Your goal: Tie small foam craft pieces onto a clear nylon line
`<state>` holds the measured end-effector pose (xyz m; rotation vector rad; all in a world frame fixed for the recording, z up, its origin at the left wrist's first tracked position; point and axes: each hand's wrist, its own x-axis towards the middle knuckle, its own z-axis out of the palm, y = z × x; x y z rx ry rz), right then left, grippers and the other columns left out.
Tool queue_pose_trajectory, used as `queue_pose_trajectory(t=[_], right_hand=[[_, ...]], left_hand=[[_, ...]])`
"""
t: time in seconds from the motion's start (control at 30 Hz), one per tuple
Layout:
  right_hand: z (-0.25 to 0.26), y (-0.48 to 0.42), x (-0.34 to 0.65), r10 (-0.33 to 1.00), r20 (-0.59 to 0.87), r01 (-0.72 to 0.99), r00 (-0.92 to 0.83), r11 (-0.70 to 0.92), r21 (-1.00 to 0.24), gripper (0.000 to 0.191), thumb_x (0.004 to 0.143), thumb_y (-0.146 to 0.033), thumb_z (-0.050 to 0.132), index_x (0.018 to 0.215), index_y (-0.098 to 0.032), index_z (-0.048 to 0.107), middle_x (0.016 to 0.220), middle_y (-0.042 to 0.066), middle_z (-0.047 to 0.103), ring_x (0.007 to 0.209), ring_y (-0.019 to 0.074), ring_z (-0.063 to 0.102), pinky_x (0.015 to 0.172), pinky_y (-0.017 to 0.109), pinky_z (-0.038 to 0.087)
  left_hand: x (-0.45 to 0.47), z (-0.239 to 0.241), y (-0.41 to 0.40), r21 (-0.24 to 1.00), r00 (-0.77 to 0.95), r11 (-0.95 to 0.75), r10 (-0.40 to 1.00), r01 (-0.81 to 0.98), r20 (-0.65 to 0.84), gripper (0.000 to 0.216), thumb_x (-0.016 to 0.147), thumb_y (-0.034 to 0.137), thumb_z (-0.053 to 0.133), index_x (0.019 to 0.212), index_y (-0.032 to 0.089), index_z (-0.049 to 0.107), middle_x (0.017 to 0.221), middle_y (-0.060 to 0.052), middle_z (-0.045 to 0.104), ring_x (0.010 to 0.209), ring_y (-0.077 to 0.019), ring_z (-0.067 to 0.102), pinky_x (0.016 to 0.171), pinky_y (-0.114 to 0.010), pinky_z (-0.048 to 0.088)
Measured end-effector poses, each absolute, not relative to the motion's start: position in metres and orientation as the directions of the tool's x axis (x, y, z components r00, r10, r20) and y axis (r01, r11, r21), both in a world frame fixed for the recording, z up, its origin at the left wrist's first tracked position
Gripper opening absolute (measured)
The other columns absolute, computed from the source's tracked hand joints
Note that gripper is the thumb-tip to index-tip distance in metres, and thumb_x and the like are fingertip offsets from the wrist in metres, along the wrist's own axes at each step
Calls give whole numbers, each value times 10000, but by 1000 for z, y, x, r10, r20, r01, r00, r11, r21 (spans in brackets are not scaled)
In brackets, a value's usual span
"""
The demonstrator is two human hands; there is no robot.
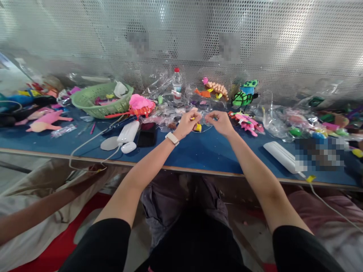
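Observation:
Over the blue table (210, 151), my two hands face each other a short way apart. My left hand (187, 124), with a pale band on the wrist, is closed around a small yellow piece (197, 128) that sticks out below the fingers. The fingertips of my right hand (222, 122) are pinched together; whatever is between them is too small to make out. A thin curved line shows on the table below the hands. Clear plastic wrapping lies just behind them, and a pink toy (247, 123) is to the right of my right hand.
A green basket (93, 109), a red and pink toy (141, 105), a phone (146, 135) and a white power bank (128, 132) lie to the left. Behind stand a bottle (177, 85) and a green turtle toy (244, 96). Another white device (280, 155) is at right. People sit on both sides.

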<state>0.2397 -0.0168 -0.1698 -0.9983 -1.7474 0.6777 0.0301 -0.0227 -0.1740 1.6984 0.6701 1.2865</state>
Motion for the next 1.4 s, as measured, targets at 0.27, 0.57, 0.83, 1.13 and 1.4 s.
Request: queue_pose_trajectory(t=[0.27,0.57,0.83,1.13,1.4], right_hand=[[-173,-17,230,522,803,701,-287,686,-195,269,1133,-421,636,912,-285,704,1018,24,798,1177,256,740,1432,630,240],[-165,-23,228,847,513,300,-138,530,-793,512,948,-748,743,756,-274,716,833,65,761,900,260,700,1058,500,576],[-162,-20,251,908,118,-54,-403,105,-993,411,688,-544,1026,753,-236,762,752,0,724,745,149,660,807,324,585],[-163,-22,251,845,111,-21,-523,118,-993,426,723,-556,1030,754,-232,757,690,-23,687,642,119,570,659,291,507],[-148,-31,248,839,265,174,-475,385,-906,391,728,-610,964,739,-251,808,682,2,737,655,155,598,714,347,533]], left_hand=[[36,-174,-24,944,242,-213,930,-254,275,337,1078,247,754,796,192,578,674,75,583,409,-20,466,396,-179,351],[34,-175,-17,919,221,-352,896,-174,385,356,1019,403,837,849,204,596,693,77,600,429,-17,469,409,-179,352],[27,-178,-13,857,371,-495,776,-142,509,470,972,632,844,874,229,624,772,21,630,484,-42,498,451,-238,394],[24,-170,-18,842,430,-525,737,-123,522,582,884,744,883,841,223,627,749,13,617,484,-59,514,450,-244,402],[23,-173,-16,854,414,-513,761,-89,500,496,918,641,903,825,220,657,709,16,622,478,-65,521,468,-240,419]])
